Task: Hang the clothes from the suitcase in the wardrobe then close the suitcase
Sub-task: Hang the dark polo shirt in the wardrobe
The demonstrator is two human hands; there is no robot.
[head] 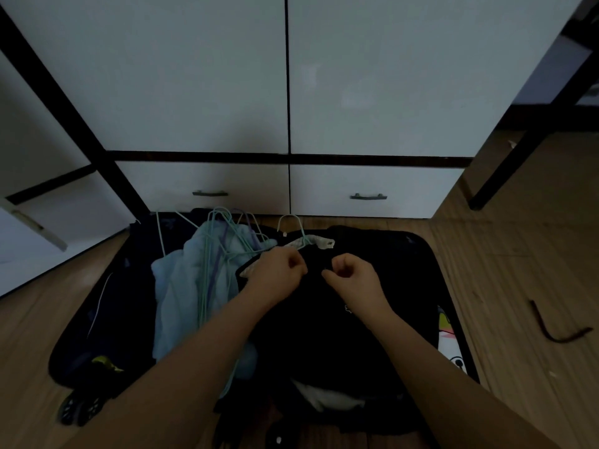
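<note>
Pinching black garment (324,319), collar toward wardrobe (227,92)

Pale wood-plank floor (518,286) underfoot. Dark curved strap-like strip (556,328) lies on planks at right, well apart from everything. Black metal frame leg (505,170) slants down at right; small white scraps (512,144) near it.

We are in a home bedroom: a white wardrobe (285,76) with two drawers (366,189) fills the upper frame, a wooden floor (518,286) runs beneath it, and an open suitcase (97,319) with clothes lies at the bottom.
</note>
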